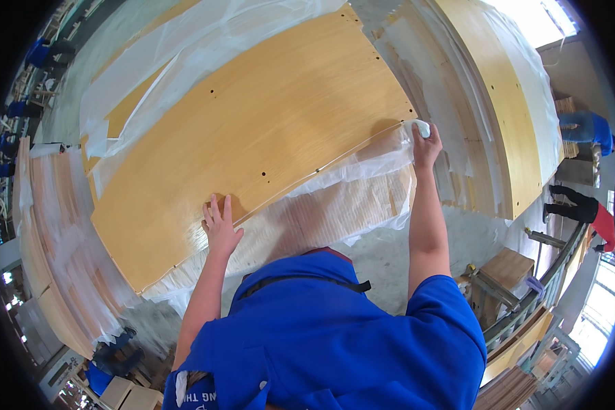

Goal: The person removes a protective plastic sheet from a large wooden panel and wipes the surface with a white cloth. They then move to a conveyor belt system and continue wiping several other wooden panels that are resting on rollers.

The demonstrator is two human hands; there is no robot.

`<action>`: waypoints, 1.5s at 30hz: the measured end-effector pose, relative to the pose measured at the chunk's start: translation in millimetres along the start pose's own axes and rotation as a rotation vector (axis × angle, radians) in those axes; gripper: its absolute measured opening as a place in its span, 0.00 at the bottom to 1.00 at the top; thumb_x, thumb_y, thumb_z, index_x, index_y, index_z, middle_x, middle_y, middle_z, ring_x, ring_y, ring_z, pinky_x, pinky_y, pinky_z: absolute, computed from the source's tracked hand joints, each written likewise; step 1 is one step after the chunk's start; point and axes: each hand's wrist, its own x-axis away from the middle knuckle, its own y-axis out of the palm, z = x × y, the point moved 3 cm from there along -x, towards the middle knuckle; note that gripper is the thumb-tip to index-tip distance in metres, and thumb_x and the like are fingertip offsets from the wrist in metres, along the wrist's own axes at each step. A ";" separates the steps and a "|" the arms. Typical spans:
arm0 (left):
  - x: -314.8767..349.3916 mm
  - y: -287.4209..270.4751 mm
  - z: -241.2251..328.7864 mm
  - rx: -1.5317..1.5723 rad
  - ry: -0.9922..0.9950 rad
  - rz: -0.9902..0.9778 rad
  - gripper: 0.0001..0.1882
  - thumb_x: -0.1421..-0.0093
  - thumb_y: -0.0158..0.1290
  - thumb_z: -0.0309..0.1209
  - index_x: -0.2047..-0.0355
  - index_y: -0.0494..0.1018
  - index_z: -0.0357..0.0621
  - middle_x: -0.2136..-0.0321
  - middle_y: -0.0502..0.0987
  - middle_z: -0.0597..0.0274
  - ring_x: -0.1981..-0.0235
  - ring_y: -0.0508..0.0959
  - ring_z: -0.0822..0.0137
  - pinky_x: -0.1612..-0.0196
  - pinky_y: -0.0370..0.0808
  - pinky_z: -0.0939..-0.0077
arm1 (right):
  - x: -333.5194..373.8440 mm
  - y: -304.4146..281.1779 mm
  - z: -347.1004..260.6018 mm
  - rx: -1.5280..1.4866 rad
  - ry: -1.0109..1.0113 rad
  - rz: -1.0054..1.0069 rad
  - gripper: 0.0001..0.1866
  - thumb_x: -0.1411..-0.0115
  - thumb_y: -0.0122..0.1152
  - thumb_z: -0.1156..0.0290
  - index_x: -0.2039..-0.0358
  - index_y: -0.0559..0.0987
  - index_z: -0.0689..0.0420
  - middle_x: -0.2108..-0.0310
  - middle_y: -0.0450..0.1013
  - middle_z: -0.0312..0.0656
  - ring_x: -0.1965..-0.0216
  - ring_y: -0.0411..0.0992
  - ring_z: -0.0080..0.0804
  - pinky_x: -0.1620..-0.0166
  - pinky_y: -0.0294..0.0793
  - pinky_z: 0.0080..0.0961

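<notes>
A large yellow-brown wooden panel [253, 130] with several small dark holes lies flat on top of a stack in front of me. My left hand [221, 229] rests on the panel close to its near edge, fingers spread and holding nothing. At the panel's right near corner, my right hand [426, 145] is closed on a small white wad [422, 128], which looks like a cloth or pad. The wad sits right by the panel's edge; its underside is hidden. Thin translucent wrapping sheet [362, 164] hangs down the near side of the stack beneath the panel.
Another stack topped by a yellow panel [488, 89] stands at the right, and a paler panel stack [61, 232] at the left. Wrapping film [205, 41] covers the far side. A wooden box [506, 273] stands at the lower right. Two people [598, 219] are further right.
</notes>
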 end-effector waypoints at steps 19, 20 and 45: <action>-6.3 0.0 -2.7 0.088 0.061 0.095 0.47 0.52 0.59 0.48 0.36 0.49 0.55 0.35 0.37 0.48 0.37 0.44 0.37 0.43 0.54 0.36 | -27.7 -10.6 20.3 0.079 0.059 0.054 0.12 0.50 0.67 0.67 0.68 0.77 0.59 0.75 0.74 0.37 0.72 0.70 0.21 0.65 0.71 0.21; -10.1 5.5 -16.1 0.149 0.069 0.170 0.46 0.51 0.58 0.51 0.36 0.50 0.55 0.35 0.37 0.48 0.37 0.44 0.37 0.43 0.54 0.35 | -31.5 -8.2 20.4 0.078 0.069 0.046 0.12 0.49 0.67 0.67 0.68 0.77 0.58 0.74 0.75 0.37 0.71 0.71 0.21 0.64 0.71 0.21; -72.8 -26.5 -58.1 -0.028 -0.456 -0.250 0.56 0.48 0.42 0.68 0.35 0.24 0.52 0.37 0.21 0.38 0.37 0.32 0.27 0.46 0.57 0.31 | -206.8 237.6 -115.9 0.099 0.016 -0.220 0.20 0.49 0.66 0.58 0.59 0.76 0.55 0.66 0.76 0.43 0.64 0.74 0.34 0.59 0.72 0.31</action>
